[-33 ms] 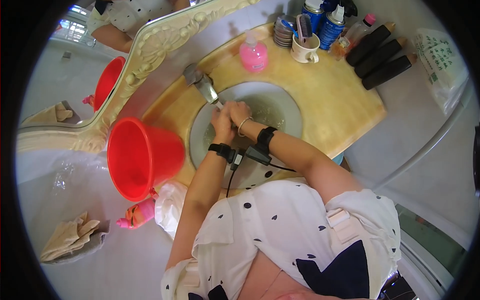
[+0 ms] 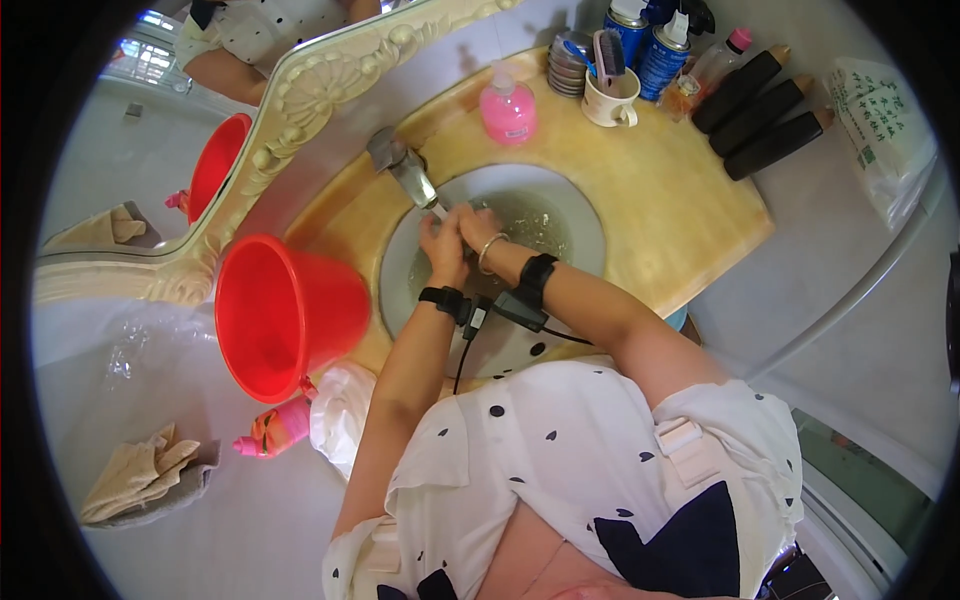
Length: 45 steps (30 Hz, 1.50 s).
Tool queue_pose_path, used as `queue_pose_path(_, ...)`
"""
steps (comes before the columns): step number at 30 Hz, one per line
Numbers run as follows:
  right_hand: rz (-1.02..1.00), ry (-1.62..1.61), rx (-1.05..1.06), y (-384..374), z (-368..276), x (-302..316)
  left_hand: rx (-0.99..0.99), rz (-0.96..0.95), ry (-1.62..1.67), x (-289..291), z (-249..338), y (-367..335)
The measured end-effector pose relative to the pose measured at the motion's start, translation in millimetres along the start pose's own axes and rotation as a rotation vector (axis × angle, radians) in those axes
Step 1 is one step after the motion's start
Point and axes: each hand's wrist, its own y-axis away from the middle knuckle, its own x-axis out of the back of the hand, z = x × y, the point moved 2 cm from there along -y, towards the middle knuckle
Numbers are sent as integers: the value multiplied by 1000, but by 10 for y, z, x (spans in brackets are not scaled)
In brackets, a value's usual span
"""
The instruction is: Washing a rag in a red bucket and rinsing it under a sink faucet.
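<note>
Both hands are bunched together just under the tap, a little above mid-frame, over the sink. Left hand and right hand touch and overlap, so most of the fingers are hidden. Honestly can't tell whether either grip is wide, narrow or around something. There's cloudy water in the bowl with pale flecks or bubbles, hard to say which, and forearms cover its lower part. Red bucket sits left of centre, its bottom murky. Below it, the left arm cuts off part of a white bag. Pink soap bottle on the desk, top centre, is fully visible.
</note>
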Motion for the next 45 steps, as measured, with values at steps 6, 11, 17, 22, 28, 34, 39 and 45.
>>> queue_pose_path(6,-358,-523,-437,-43,12,151,-422,108,-405,-313,171,313)
queue_pose_path(11,-459,-459,-318,54,102,48,-437,78,-399,-188,206,284)
queue_pose_path(17,-387,-449,-239,132,197,-33,-229,38,-201,-154,143,346)
queue_pose_path(22,25,258,383,229,246,13,-72,209,195,10,10,421)
queue_pose_path(28,-95,558,577,505,136,67,206,255,348,246,-107,476)
queue_pose_path(34,-464,1023,689,526,1,36,386,27,190,597,-49,464)
queue_pose_path(39,90,735,506,-61,340,-549,231,119,162,1099,533,706)
queue_pose_path(45,258,398,387,-331,970,-1683,-130,84,-283,1299,1341,1468)
